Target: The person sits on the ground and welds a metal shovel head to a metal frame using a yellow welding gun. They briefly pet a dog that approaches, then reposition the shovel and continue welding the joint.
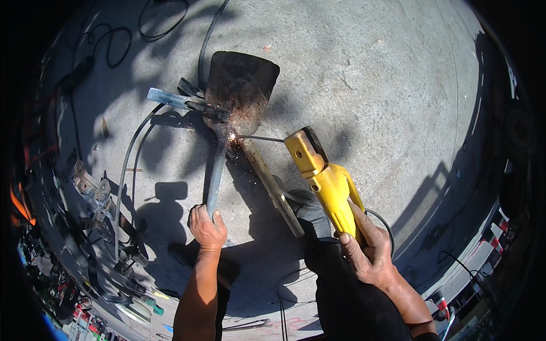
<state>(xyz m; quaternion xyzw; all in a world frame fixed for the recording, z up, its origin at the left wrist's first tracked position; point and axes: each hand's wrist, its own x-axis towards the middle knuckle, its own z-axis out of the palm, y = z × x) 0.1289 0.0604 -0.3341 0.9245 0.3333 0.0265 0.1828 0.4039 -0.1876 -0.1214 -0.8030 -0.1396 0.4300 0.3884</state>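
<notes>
A dark, rusty shovel blade point(242, 82) lies at the upper middle, with a grey metal tube point(216, 173) running down from its neck. My left hand point(208, 227) is wrapped round the tube's lower end. In my right hand point(369, 250) is a yellow welding electrode holder point(327, 184). A thin welding rod point(260, 138) sticks out leftward from its jaws, its tip at the shovel's neck, where a bright spot glows and sparks scatter. A metal clamp point(170, 98) with a cable grips the neck from the left. Beside the tube, a rusty pipe point(273, 190) slants down to the right.
Black cables point(124, 187) curve across the concrete floor point(364, 85) on the left. Metal parts point(94, 190) and assorted tools crowd the left edge. My dark-clothed leg point(347, 290) is beneath my right arm. Shadows cover part of the floor.
</notes>
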